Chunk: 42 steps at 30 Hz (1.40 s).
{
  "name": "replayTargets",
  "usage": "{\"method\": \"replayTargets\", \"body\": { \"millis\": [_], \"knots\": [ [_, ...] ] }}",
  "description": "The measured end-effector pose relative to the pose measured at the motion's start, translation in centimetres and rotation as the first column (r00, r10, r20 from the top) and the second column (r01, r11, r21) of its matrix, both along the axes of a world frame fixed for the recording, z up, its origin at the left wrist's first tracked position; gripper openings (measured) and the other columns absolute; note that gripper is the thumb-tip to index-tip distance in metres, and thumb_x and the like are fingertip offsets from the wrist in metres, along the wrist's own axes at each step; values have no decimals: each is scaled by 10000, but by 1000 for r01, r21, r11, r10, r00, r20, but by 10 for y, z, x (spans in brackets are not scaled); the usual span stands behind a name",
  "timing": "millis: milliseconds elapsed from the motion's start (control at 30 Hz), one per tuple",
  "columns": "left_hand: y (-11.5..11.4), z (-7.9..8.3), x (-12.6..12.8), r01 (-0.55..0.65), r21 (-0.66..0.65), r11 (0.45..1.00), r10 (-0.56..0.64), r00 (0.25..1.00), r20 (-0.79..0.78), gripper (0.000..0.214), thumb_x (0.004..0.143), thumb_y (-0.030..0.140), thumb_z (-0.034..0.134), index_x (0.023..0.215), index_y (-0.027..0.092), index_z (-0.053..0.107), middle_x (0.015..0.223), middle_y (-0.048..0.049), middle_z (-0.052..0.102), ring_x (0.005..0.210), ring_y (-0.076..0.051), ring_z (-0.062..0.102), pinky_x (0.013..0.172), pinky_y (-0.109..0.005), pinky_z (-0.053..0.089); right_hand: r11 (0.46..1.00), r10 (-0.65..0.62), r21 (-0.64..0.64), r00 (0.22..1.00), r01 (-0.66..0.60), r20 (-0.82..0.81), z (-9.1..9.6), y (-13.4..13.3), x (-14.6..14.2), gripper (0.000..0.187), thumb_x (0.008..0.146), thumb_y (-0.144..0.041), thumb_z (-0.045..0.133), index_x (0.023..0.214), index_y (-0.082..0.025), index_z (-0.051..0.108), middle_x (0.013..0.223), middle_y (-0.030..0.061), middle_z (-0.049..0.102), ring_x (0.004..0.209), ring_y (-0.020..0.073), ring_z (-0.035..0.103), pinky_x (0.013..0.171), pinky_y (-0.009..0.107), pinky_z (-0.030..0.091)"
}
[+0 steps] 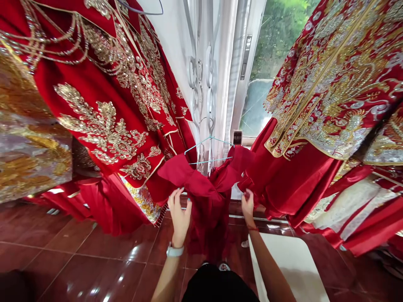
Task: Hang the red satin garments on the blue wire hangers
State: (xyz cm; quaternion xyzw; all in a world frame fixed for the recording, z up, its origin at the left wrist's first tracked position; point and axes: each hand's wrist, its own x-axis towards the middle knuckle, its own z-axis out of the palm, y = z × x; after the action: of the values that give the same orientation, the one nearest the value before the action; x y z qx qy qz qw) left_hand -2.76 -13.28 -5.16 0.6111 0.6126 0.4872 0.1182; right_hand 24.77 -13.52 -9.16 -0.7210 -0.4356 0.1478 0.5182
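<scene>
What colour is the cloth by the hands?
Plain deep red cloth, best seen in head view.

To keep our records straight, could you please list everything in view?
gold-embroidered red robes: two, red and gold, hanging left and right
shiny gold garment: one, gold, far left
red satin garment: one, red, centre, between the hands
plastic hanger: one, pale blue, above it
sheer curtain: one, white, beside the window
window: one, silver frame, upper right
tiled floor: one, dark red, below
white mat: one, white, floor at right
smartwatch: one, white, left wrist
wrist cord: one, red, right wrist
left hand: one, open, at the garment
right hand: one, gripping the garment
</scene>
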Motion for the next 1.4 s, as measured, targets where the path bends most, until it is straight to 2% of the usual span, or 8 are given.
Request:
{"method": "replayTargets", "body": {
  "millis": [133,267,433,667,967,1267,1333,1400],
  "knots": [
    [47,66,18,-193,103,976,203,974,-102,654,868,373,579,1473,196,408,1500,-213,455,1480,-397,322,1222,-657,175,960,-112,267,988,80,106,79,78,-2,581,858,-388,492,1384,-140,474,1377,221,538,1329,297,488,1145,473,378],
    [94,84,38,-274,91,958,285,946,-157,806,847,381,627,1539,115,311,1630,-284,262,1533,-495,139,1167,-765,57,972,-165,211,936,102,310,126,124,-8,607,836,-363,605,1407,-180,508,1466,211,471,1393,352,399,1148,552,324],
    [117,82,38,-317,49,947,319,914,-249,607,931,244,453,1519,106,393,1604,-239,353,1523,-417,244,1213,-681,114,997,-63,64,905,39,421,129,136,7,451,909,-243,484,1343,-224,609,1359,143,588,1194,302,565,969,420,458],
    [125,97,21,-382,86,920,389,872,-297,490,930,295,515,1394,138,520,1406,-225,518,1367,-411,416,1176,-701,206,987,57,-156,815,42,577,144,130,24,386,983,-249,455,1324,-243,635,1225,123,687,1017,278,648,815,342,451],
    [131,107,11,-337,72,939,338,859,-386,433,894,237,542,1315,151,595,1264,-196,616,1227,-396,515,1164,-634,259,938,62,-291,737,186,673,165,147,-3,321,1004,-134,377,1202,-93,626,1096,228,691,995,294,703,801,342,481],
    [124,129,-11,-286,-55,957,233,863,-449,361,933,190,435,1230,143,634,1016,-220,694,1022,-381,624,839,-454,480,939,178,-339,926,-59,333,192,177,68,162,794,-2,610,835,-132,697,785,91,660,916,226,665,846,332,493],
    [131,131,-20,-285,-80,955,227,878,-421,306,914,196,468,1154,145,652,927,-200,690,952,-371,643,827,-452,477,933,167,-334,983,-133,74,187,171,86,128,816,-57,601,831,-139,698,644,34,607,699,158,616,714,287,494],
    [141,130,-29,-257,-81,963,218,920,-325,229,873,185,522,1053,157,662,873,-164,679,905,-345,648,842,-446,473,942,114,-259,928,-215,-355,175,161,96,90,825,-81,601,825,-136,673,535,-13,537,536,107,506,588,257,452]
  ]
}}
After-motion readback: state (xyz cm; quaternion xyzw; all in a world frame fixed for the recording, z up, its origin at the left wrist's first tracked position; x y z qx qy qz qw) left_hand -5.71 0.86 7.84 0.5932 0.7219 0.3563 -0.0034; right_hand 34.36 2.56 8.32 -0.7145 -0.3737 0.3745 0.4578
